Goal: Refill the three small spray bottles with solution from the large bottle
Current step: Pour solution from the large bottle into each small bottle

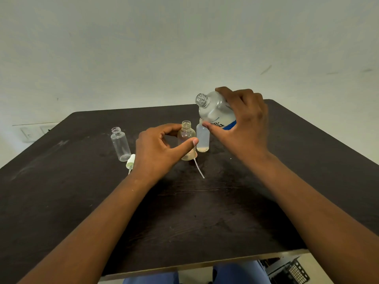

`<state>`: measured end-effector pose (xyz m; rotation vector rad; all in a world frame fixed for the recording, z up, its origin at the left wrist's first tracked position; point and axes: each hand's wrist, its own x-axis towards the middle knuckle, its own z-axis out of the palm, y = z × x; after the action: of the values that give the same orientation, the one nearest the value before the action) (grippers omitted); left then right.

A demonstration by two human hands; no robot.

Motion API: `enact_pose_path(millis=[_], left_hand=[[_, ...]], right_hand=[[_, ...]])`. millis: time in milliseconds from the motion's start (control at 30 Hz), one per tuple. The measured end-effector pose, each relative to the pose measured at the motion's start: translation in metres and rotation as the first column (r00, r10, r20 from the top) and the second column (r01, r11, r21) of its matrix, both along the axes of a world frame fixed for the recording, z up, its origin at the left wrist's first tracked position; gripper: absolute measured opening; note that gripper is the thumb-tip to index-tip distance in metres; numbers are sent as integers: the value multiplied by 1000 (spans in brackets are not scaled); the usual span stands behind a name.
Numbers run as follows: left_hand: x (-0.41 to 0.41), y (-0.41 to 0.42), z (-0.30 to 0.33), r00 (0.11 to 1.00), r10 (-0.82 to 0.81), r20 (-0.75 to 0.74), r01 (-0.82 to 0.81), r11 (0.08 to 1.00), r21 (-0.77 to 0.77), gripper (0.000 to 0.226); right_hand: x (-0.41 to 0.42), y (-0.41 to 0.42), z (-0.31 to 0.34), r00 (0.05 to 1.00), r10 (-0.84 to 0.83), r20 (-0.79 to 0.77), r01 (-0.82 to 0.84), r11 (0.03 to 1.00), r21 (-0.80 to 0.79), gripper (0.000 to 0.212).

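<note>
My right hand (244,121) grips the large clear bottle (215,111), which has a blue label, no cap, and is tilted with its open neck up and to the left. My left hand (158,148) curls its thumb and fingers around a small open bottle (186,140) standing at the table's middle, with a little yellowish liquid at its bottom. A second small bottle (203,138) stands just to its right, partly behind the large bottle. A third small bottle (120,143), clear and uncapped, stands apart to the left.
A white spray cap (130,161) lies by my left wrist. A thin white dip tube (199,168) lies on the dark wooden table (82,201) in front of the middle bottle. A pale wall rises behind; a black crate (291,270) sits below the table's right front corner.
</note>
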<state>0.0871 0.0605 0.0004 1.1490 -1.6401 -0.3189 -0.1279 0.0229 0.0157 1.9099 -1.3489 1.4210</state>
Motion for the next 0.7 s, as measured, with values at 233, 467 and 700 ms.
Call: enact_pose_path(millis=[233, 467, 700], left_hand=[[-1, 0, -4, 998, 21, 61, -18, 999, -39, 42], [-1, 0, -5, 997, 43, 57, -40, 998, -57, 43], [0, -1, -6, 996, 45, 72, -42, 998, -53, 47]], right_hand=[[1, 0, -2, 1000, -2, -20, 2, 1000, 4, 78], [2, -1, -3, 999, 3, -33, -3, 1000, 7, 78], [2, -2, -4, 999, 9, -33, -9, 1000, 14, 77]])
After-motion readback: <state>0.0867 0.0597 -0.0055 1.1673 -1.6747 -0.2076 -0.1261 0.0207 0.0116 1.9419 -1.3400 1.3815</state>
